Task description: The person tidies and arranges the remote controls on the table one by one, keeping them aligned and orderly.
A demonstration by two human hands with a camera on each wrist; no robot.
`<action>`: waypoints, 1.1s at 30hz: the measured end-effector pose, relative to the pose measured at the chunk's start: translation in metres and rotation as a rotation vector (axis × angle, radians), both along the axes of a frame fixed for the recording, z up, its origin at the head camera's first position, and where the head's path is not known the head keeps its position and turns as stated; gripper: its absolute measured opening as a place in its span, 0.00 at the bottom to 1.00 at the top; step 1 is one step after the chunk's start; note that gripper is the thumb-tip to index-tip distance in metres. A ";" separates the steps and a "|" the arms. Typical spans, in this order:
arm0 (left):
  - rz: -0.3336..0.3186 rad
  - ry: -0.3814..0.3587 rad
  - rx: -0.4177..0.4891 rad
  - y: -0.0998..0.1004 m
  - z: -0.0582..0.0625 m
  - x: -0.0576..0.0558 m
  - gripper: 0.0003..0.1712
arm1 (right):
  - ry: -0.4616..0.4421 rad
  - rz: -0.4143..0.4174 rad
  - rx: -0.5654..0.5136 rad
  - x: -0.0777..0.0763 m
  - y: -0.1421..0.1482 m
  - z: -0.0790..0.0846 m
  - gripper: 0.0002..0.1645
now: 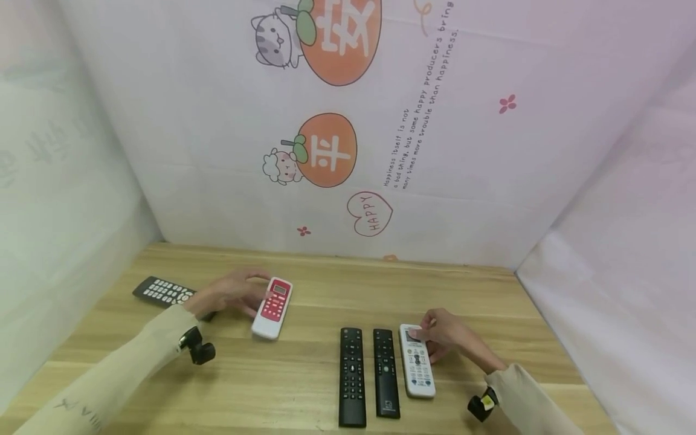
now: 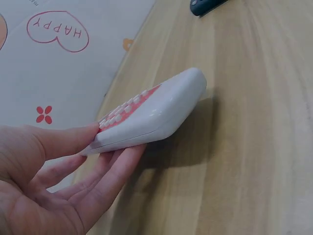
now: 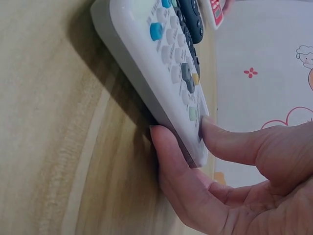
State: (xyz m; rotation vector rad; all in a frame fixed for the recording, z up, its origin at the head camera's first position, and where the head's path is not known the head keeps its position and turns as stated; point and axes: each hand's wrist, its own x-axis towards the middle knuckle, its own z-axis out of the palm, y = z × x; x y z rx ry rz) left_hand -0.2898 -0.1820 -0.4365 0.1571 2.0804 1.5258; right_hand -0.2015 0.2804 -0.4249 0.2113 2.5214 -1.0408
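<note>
In the head view, the person's left hand [image 1: 239, 291] is at ten o'clock on the desk [image 1: 255, 386], thumb and fingers pinching a red-and-white remote [image 1: 275, 305]. A dark remote with pale buttons [image 1: 163, 291] lies at nine o'clock from that, partly hidden by the wrist. Over at four o'clock, the right hand [image 1: 444, 332] pinches the upper end of a white remote [image 1: 417, 365]. Just to its nine o'clock side I can see a slim black remote [image 1: 386, 374], then a wider black remote [image 1: 352, 380], all three roughly parallel.

From the left wrist, the red-and-white remote tilts clear of the desk, its white end pointing to one o'clock and a shadow underneath. The thumb presses its face while the fingers support it from below.

From the right wrist, the white remote stretches away towards eleven o'clock, thumb on its face, fingers against the side and underneath. I can't tell whether its far end touches the desk. The red-and-white remote peeks in at one o'clock.
</note>
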 end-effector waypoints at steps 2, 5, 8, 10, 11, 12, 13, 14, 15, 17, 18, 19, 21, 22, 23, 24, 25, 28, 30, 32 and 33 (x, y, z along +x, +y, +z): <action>-0.001 -0.003 0.013 0.003 -0.002 0.003 0.43 | -0.002 0.006 0.000 -0.001 0.000 0.001 0.13; 0.005 -0.018 0.036 0.008 -0.004 0.007 0.43 | 0.002 0.008 0.000 -0.001 0.000 0.001 0.13; -0.009 -0.022 0.065 0.013 -0.004 0.012 0.43 | 0.005 0.006 0.001 -0.001 0.000 0.000 0.13; -0.016 -0.024 0.082 0.016 -0.003 0.016 0.43 | 0.003 0.006 0.002 -0.001 0.000 0.000 0.13; -0.019 -0.024 0.082 0.017 -0.002 0.018 0.43 | 0.000 0.007 0.000 0.000 -0.001 0.001 0.13; -0.020 -0.024 0.083 0.018 -0.002 0.020 0.42 | -0.004 0.013 -0.001 -0.001 -0.001 0.001 0.13; -0.023 -0.023 0.082 0.018 -0.002 0.022 0.42 | -0.008 0.018 0.001 -0.001 0.000 0.002 0.13; -0.026 -0.026 0.082 0.018 -0.002 0.023 0.42 | -0.012 0.024 0.001 -0.002 0.000 0.003 0.12; -0.029 -0.024 0.077 0.019 -0.002 0.025 0.42 | -0.017 0.029 0.003 -0.002 0.000 0.003 0.12; -0.025 -0.025 0.077 0.019 -0.002 0.028 0.41 | -0.023 0.040 0.007 -0.003 0.000 0.005 0.12; -0.022 -0.026 0.079 0.020 -0.003 0.029 0.41 | -0.024 0.045 0.009 -0.004 0.000 0.006 0.12; -0.024 -0.027 0.081 0.020 -0.003 0.030 0.41 | -0.025 0.048 0.009 -0.004 0.000 0.006 0.12; -0.016 -0.028 0.091 0.021 -0.004 0.032 0.41 | -0.022 0.051 0.008 -0.005 0.001 0.007 0.11; -0.012 -0.032 0.099 0.022 -0.005 0.033 0.41 | -0.021 0.053 0.007 -0.005 0.001 0.007 0.11; -0.016 -0.033 0.107 0.022 -0.006 0.035 0.40 | -0.019 0.054 0.004 -0.006 0.002 0.007 0.11; -0.018 -0.036 0.117 0.023 -0.007 0.036 0.40 | -0.017 0.055 0.001 -0.006 0.002 0.008 0.11; -0.021 -0.040 0.128 0.023 -0.007 0.037 0.40 | -0.016 0.055 -0.002 -0.006 0.002 0.008 0.12; -0.034 -0.046 0.151 0.025 -0.009 0.040 0.41 | -0.015 0.058 -0.022 -0.007 0.004 0.008 0.12; -0.043 -0.047 0.161 0.027 -0.009 0.041 0.41 | -0.018 0.062 -0.034 -0.007 0.004 0.007 0.13; -0.048 -0.047 0.166 0.028 -0.010 0.043 0.41 | -0.026 0.055 -0.041 -0.007 0.005 0.007 0.14; -0.050 -0.046 0.167 0.029 -0.010 0.043 0.41 | -0.031 0.052 -0.046 -0.006 0.005 0.007 0.14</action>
